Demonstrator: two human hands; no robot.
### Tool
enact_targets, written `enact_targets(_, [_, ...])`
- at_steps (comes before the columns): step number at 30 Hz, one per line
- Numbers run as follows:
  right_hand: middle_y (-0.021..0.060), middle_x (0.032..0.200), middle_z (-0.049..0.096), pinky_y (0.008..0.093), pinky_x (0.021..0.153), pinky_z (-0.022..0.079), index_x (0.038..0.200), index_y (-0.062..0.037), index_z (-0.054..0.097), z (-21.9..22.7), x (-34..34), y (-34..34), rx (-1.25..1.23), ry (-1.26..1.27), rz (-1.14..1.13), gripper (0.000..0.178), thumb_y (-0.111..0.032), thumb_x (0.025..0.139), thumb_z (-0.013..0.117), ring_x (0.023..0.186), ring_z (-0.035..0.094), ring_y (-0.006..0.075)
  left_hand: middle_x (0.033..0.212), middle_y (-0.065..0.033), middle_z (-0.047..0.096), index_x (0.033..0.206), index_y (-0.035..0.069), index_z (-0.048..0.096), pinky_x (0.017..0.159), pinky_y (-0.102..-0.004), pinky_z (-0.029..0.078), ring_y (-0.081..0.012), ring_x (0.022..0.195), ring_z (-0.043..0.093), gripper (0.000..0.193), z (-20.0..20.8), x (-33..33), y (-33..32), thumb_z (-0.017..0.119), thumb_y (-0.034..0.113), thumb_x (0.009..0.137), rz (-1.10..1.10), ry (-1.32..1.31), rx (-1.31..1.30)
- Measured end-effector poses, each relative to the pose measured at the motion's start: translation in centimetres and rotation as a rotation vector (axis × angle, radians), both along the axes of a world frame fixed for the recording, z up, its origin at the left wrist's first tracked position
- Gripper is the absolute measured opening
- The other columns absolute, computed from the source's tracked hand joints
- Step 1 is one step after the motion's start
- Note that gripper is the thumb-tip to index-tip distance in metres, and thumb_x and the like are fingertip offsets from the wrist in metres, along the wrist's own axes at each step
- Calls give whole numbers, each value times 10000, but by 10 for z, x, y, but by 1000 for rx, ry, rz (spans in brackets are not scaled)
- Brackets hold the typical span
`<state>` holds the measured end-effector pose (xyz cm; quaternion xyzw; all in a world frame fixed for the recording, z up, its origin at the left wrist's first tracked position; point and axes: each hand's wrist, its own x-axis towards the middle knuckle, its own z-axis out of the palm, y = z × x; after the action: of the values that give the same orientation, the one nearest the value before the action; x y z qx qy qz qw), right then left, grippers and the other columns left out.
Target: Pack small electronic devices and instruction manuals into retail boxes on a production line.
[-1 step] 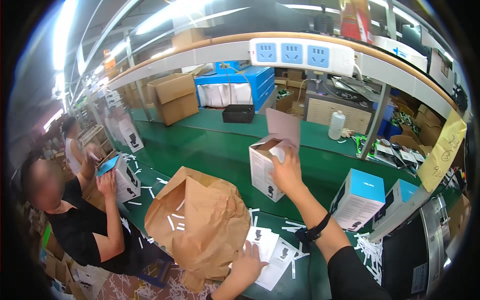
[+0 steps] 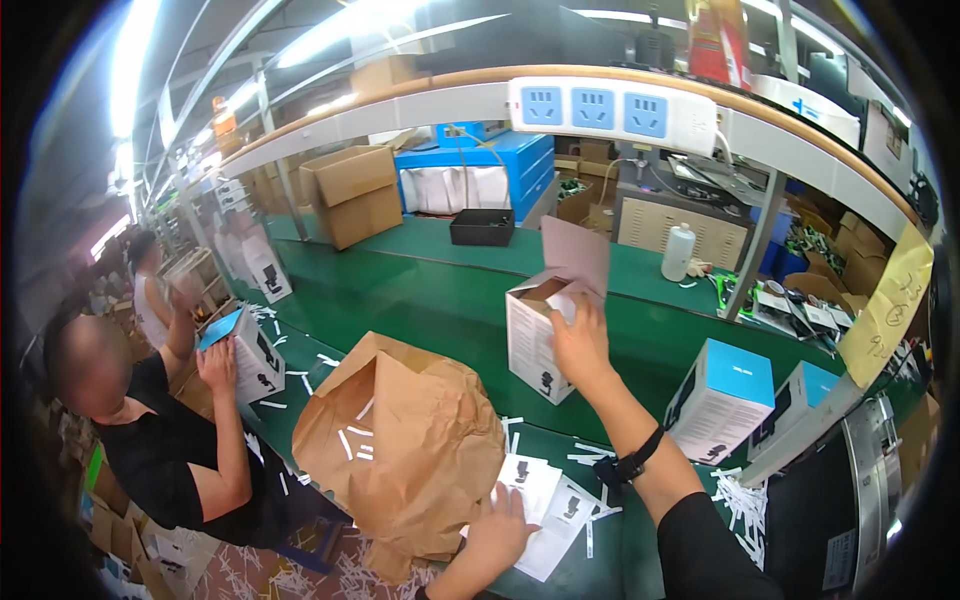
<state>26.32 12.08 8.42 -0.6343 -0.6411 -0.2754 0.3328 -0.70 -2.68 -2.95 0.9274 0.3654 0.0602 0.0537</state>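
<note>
A white printed carton [image 2: 531,350] stands upright on the green work surface in front of me, its lid flap raised at the back. My right hand [image 2: 580,345] is at its open top, thumb and fingers bent over the near right rim; the fingertips are partly hidden inside. Lower down, my left hand [image 2: 499,532] lies with fingers spread on several white printed leaflets [image 2: 552,535]. Just left of the leaflets sits a large crumpled brown paper bag [image 2: 440,440], its mouth open, with a few white paper strips in it.
Closed blue-topped cartons [image 2: 722,400] stand at the right, beside a metal post and a pile of paper strips [image 2: 742,510]. A co-worker [image 2: 165,440] at the left has a hand on another carton [image 2: 255,360]. Farther back are a black tray [image 2: 482,228] and a bottle [image 2: 677,252].
The co-worker's raised hand has gone up slightly. My view has shifted a little; my own hands stay in the same places.
</note>
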Motion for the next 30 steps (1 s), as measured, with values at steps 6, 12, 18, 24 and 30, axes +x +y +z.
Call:
enact_targets(6, [188, 1220, 549, 591, 1165, 284, 859, 5, 706, 22, 15, -53, -60, -52, -115, 238, -107, 660, 772, 1234, 490, 371, 1297, -362, 573, 1351, -54, 538, 1032, -555, 448, -493, 1175, 588, 483, 11, -9, 10, 559, 159, 918, -213, 3, -79])
enact_targets(12, [173, 1125, 590, 547, 1096, 403, 859, 13, 666, 13, 16, -149, 6, 1, -141, 213, -7, 672, 765, 1129, 571, 385, 908, -226, 709, 1222, 26, 643, 777, -482, 565, -404, 843, 698, 391, 43, -15, 25, 521, 36, 850, -96, -148, -193])
enact_targets(18, [203, 1170, 590, 474, 968, 501, 938, 14, 659, 4, 46, -178, 56, 48, -133, 195, -45, 765, 727, 1170, 575, 396, 1092, -187, 681, 1264, 57, 637, 834, -417, 546, -329, 983, 674, 358, 80, -6, 20, 600, 38, 909, -3, -450, -18])
enact_targets(24, [254, 1324, 535, 435, 981, 510, 1290, 48, 571, -2, 37, -181, 1, 89, -301, 495, -138, 855, 715, 1186, 566, 410, 1052, -106, 587, 1166, -45, 613, 848, -321, 547, -170, 939, 624, 454, 171, 85, 30, 684, -182, 739, -54, -1336, -271])
enact_targets(30, [248, 1291, 561, 400, 868, 570, 1281, 72, 556, -6, 33, -186, 240, 305, -314, 483, -102, 852, 693, 1069, 641, 398, 1045, -115, 590, 1106, -52, 592, 850, -344, 531, -208, 938, 622, 302, 183, 203, 86, 679, -62, 817, -313, -1278, -217])
